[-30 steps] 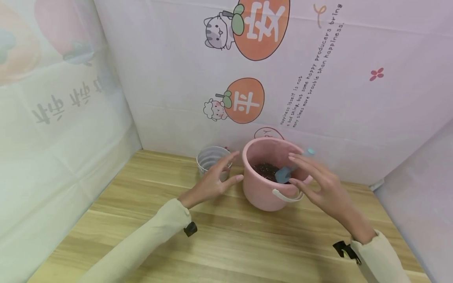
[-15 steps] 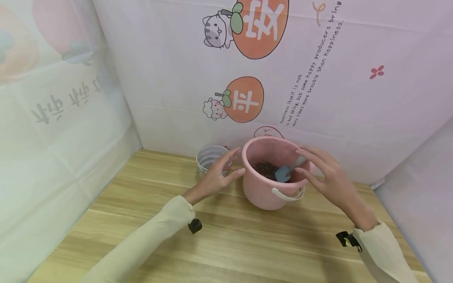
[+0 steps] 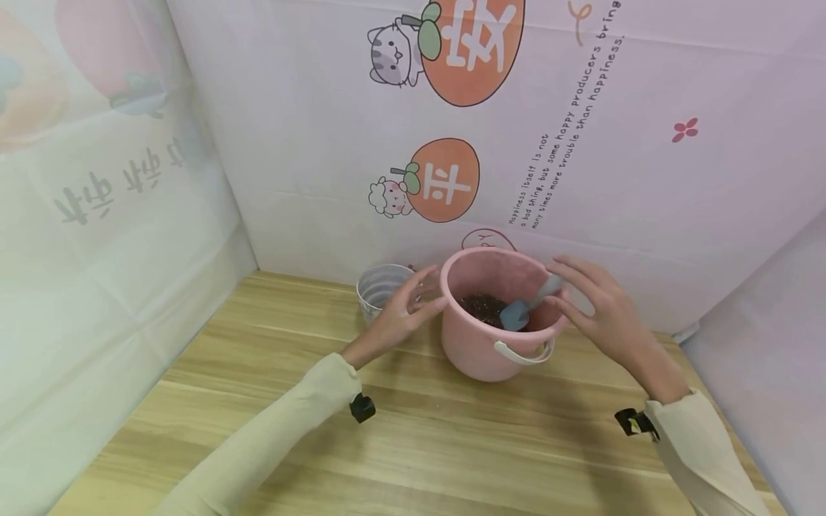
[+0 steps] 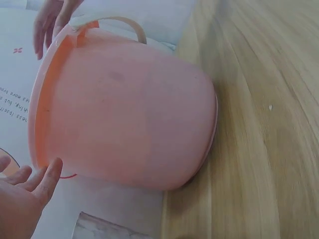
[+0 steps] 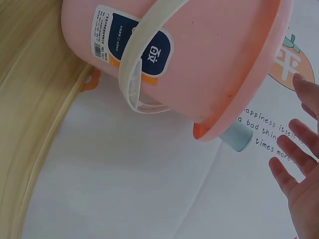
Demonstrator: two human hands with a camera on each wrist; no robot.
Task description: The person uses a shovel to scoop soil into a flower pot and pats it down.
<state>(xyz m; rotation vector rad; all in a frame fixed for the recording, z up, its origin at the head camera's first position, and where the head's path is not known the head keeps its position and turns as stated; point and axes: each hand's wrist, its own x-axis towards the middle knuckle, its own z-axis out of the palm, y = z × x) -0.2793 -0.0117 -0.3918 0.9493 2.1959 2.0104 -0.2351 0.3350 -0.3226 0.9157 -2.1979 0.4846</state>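
Evidently neither hand held anything. The left hand (image 3: pixel 396 319) kept a loose, empty grip beside the left rim of the pink bucket (image 3: pixel 477 351), though whether it touched was unclear; the right hand (image 3: pixel 603 308) had its fingers spread, its grip empty too. The bucket stood upright near the middle of the far edge of the worktop (image 3: pixel 452 444), with soil (image 3: pixel 480 308) and a blue trowel (image 3: pixel 515 316) inside, the trowel's handle over the rim. A knock from the right fingers could have flipped it out, scattering soil; a careless left wrist could have toppled the ribbed pot (image 3: pixel 376 288), towards the far left corner. The head view overlapped right fingers and trowel; the right wrist view showed them apart, plus a printed label (image 5: pixel 132 45) unseen from above.
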